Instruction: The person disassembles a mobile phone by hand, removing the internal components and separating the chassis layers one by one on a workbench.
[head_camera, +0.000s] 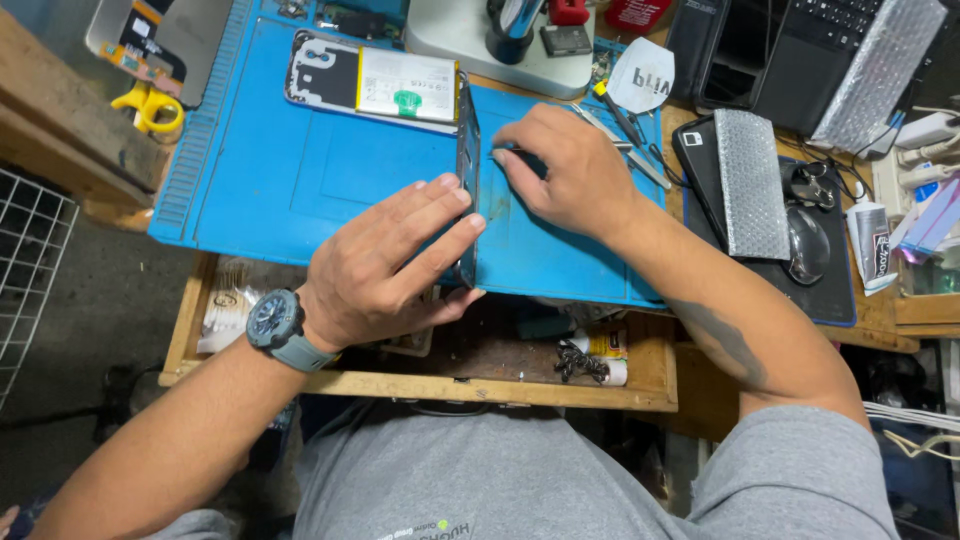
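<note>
Left hand (385, 262) is wrapped flat around a phone (467, 170) stood on its edge, fingers stretched along one face, thumb under and behind; firm hold, hand mostly closed on it. Right hand (560, 165) is pinched shut at the phone's other face, fingertips pressed together on something small and dark; can't tell what it is, it's hidden by the fingers. The phone sits between both hands, its lower edge on the blue mat (260, 170).

Risks, as a judgement: the phone is balanced on a thin edge, so a slip of the left grip could tip it flat or skid it toward the open drawer (480, 385) just below the left hand. Too much push from the right fingertips could crack or bend the thin body.

Tweezers (615, 140) lie just beyond the right hand, easy to knock. An opened phone with its battery (385, 85) lies past both hands; a mouse (808, 243) sits well off to the right.
</note>
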